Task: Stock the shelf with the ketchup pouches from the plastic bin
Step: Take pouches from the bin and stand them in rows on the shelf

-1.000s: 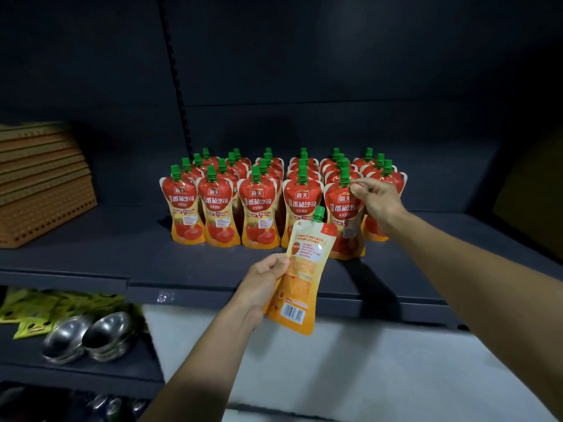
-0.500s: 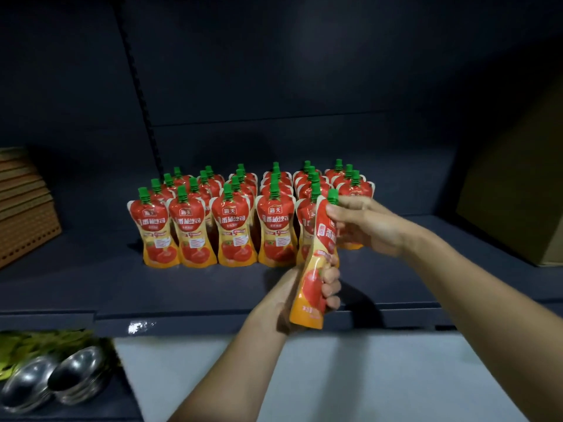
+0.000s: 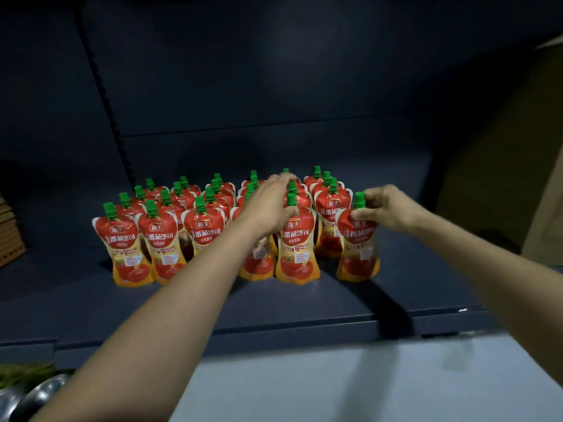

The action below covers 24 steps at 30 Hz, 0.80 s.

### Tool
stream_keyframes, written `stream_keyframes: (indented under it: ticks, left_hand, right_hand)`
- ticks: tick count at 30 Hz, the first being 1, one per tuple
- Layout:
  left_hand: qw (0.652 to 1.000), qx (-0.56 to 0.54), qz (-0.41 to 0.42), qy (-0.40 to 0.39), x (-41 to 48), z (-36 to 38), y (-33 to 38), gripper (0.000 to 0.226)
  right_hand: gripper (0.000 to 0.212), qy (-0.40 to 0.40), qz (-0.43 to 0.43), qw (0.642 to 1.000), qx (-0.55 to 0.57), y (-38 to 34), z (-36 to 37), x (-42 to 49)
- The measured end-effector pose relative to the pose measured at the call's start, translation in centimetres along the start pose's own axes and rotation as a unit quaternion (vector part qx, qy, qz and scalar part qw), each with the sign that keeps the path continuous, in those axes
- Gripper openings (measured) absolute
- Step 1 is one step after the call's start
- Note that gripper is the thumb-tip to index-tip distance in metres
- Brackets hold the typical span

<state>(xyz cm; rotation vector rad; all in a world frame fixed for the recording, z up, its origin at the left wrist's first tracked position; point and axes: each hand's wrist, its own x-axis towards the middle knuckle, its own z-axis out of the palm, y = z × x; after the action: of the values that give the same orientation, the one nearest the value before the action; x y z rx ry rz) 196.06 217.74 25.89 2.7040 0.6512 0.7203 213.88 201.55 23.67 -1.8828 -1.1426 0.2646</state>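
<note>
Several rows of red-and-orange ketchup pouches (image 3: 131, 248) with green caps stand on the dark blue shelf (image 3: 274, 306). My right hand (image 3: 387, 210) pinches the neck of one more pouch (image 3: 358, 248), which stands upright at the right end of the front row, slightly apart from its neighbour. My left hand (image 3: 269, 205) reaches over the fifth column, fingers stretched across the caps and thumb against the shoulder of the front pouch (image 3: 297, 251). It holds nothing. The plastic bin is out of view.
A cardboard box (image 3: 502, 178) stands on the shelf at the right. A brown perforated stack (image 3: 9, 239) shows at the left edge. Steel bowls (image 3: 27, 397) sit on a lower shelf at the bottom left. A pale grey surface (image 3: 335, 388) lies below the shelf edge.
The pouch went from my left hand to my right hand and now stands at the right end of the front row. My left hand moved up onto the pouch tops.
</note>
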Motion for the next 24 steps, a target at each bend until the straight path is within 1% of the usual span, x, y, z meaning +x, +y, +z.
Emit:
stream_keyframes:
  ticks: [1,3,4,6,8,14,20,24]
  left_hand:
    - [0.999,0.034,0.005,-0.040,0.7,0.0,0.0,0.066]
    - [0.992,0.080,0.014,-0.100,1.8,0.3,0.0,0.055]
    - [0.990,0.086,0.016,-0.112,2.2,0.4,0.1,0.046]
    - [0.991,0.075,0.018,-0.111,3.0,0.7,0.1,0.028]
    - [0.992,0.070,0.024,-0.101,3.7,1.1,0.2,0.018]
    - [0.994,0.060,0.008,-0.089,4.8,2.1,0.2,0.018]
    - [0.995,0.071,0.010,-0.075,5.0,2.4,0.3,0.017]
    - [0.995,0.064,0.009,-0.078,4.8,2.3,0.4,0.015]
  right_hand:
    - [0.011,0.009,0.011,1.000,-0.014,0.5,-0.1,0.5]
    - [0.014,0.020,0.025,0.999,-0.030,0.9,-0.4,1.3]
    - [0.014,0.021,0.027,0.999,-0.031,0.9,-0.5,1.6]
    - [0.011,0.028,0.031,0.999,-0.018,1.2,-0.2,2.1]
    - [0.020,0.042,0.035,0.998,-0.009,1.5,0.1,2.5]
    - [0.030,0.051,0.029,0.998,0.005,1.5,0.9,3.3]
    - [0.018,0.040,0.023,0.999,0.021,1.5,1.4,3.7]
    - [0.022,0.043,0.033,0.998,0.017,1.2,1.6,3.7]
